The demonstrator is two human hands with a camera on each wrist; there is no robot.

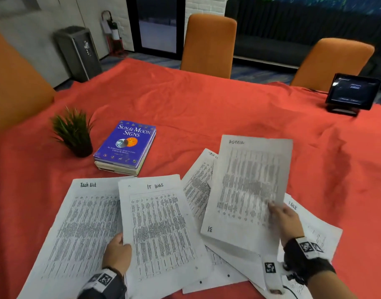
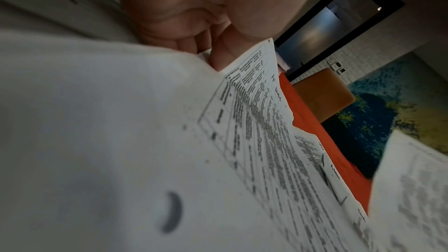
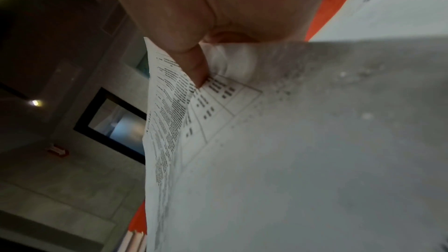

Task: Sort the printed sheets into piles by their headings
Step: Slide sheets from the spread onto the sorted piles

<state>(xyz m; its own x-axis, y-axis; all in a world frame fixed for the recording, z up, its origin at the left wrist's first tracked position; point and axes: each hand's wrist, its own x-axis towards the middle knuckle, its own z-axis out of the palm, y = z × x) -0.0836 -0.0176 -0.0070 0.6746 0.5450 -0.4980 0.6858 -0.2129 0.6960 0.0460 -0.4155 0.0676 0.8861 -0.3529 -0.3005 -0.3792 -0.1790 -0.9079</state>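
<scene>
1. Head view: sorting looks barely begun, by my read. No clear piles yet, sheets mostly fanned and overlapping on the bench (image 1: 206, 108), all nearer the person than the blue book (image 1: 125, 143).
2. Left hand (image 1: 117, 253) pinches the left edge of the "IT logs" sheet (image 1: 161, 229), thumb on top; that sheet sits just in front of the book, overlapping the "Task List" sheet (image 1: 81, 223) to its left.
3. Right hand (image 1: 286, 221) grips a raised sheet (image 1: 250, 190) right of the book, tilted up off the bench; heading too blurred to read.
4. Under the raised sheet: loose heap (image 1: 232, 266), unsorted. One partly hidden sheet (image 1: 198, 190) seems headed "Task L…", so prob. belongs w/ the Task List sheet.
5. Counts: 2 hands, both holding paper; 2 sheets held; approx. 6–7 sheets visible in all, exact no. can't tell due to overlap.
6. Left to do: nearly everything. Place both held sheets, then work through the heap.
</scene>
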